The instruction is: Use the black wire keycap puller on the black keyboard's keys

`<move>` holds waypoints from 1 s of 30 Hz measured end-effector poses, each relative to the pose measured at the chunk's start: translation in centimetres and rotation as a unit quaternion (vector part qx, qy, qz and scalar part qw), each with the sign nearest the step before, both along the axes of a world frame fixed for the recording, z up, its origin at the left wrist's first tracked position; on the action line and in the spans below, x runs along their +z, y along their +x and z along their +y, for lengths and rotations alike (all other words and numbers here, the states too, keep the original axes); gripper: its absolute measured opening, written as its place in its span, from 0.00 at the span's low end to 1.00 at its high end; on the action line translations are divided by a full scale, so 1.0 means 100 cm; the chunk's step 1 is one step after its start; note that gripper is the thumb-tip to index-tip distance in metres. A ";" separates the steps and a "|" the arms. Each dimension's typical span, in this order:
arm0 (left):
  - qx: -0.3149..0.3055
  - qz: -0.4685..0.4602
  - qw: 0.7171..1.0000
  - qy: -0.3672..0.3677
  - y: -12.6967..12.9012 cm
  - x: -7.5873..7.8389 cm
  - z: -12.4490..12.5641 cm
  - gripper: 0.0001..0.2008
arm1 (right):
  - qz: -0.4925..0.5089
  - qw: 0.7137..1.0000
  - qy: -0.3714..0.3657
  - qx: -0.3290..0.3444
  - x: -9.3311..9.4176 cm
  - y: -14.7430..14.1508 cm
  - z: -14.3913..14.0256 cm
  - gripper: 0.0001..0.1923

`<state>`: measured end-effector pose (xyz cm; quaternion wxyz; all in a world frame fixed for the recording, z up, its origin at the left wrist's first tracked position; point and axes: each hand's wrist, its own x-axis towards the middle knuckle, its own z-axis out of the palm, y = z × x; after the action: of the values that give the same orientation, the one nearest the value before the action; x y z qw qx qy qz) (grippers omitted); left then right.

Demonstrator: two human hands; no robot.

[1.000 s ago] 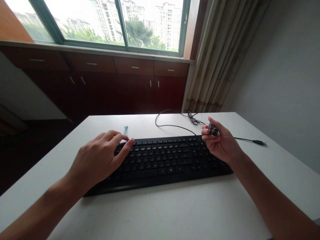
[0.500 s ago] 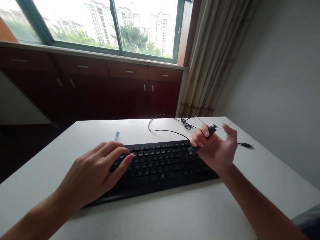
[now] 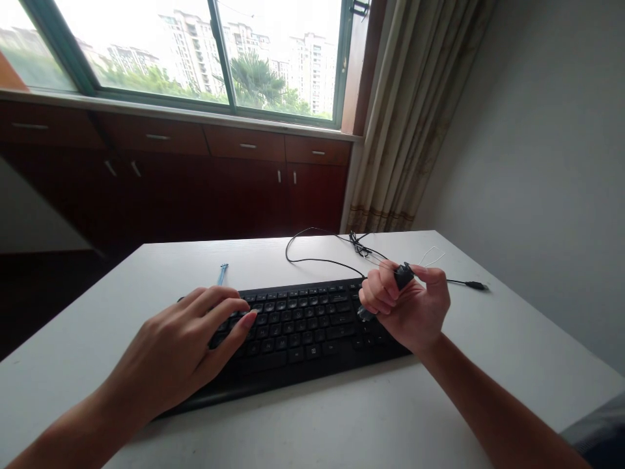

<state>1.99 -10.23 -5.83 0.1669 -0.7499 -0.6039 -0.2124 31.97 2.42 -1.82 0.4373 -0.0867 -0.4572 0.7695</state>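
A black keyboard (image 3: 293, 332) lies on the white table. My left hand (image 3: 195, 332) rests over its left end, palm down, fingers apart, with the fingertips at the keys. Above the keyboard's right end, my right hand (image 3: 410, 299) is closed around the black handle of a wire keycap puller (image 3: 404, 276). Its fingers wrap the handle and the thumb presses at its upper end. Thin wire loops stick out on both sides of the hand, and the lower end of the handle shows below the fingers.
Behind the keyboard lie a bundled black cable (image 3: 359, 244) and a small light-blue stick-like piece (image 3: 222, 273). A black USB plug (image 3: 476, 285) lies at the right. Beyond the white table (image 3: 303, 417) are a cabinet (image 3: 195, 189), a window and a curtain (image 3: 405, 117).
My right thumb has come down onto the puller's end, and the handle has turned in my fingers. The right hand sits slightly lower and further left. My left hand stays on the keyboard.
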 end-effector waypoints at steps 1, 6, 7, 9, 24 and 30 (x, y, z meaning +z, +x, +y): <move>-0.001 -0.001 1.000 0.000 0.000 0.000 0.000 0.10 | 0.003 1.000 0.001 0.004 0.000 0.001 0.000 0.18; -0.005 -0.002 1.000 -0.003 -0.001 -0.001 0.001 0.10 | 0.025 0.999 0.001 0.024 -0.002 0.004 0.000 0.20; -0.006 -0.001 1.000 -0.001 -0.002 -0.002 0.001 0.10 | 0.029 0.999 0.001 0.027 -0.002 0.004 0.000 0.20; -0.006 0.002 1.000 0.004 -0.003 -0.003 0.002 0.10 | 0.035 0.999 -0.003 0.031 -0.003 0.005 0.000 0.20; -0.009 0.001 1.000 -0.001 0.005 -0.001 0.000 0.09 | 0.221 0.953 -0.206 0.024 -0.009 0.018 0.014 0.21; -0.010 -0.003 1.000 -0.009 0.005 -0.002 -0.001 0.09 | 0.279 0.930 -0.238 0.033 -0.011 0.021 0.017 0.19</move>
<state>2.48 -10.31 -5.98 0.1562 -0.7570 -0.5984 -0.2111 34.10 4.11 -2.90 0.4881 0.0451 -0.1226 0.8630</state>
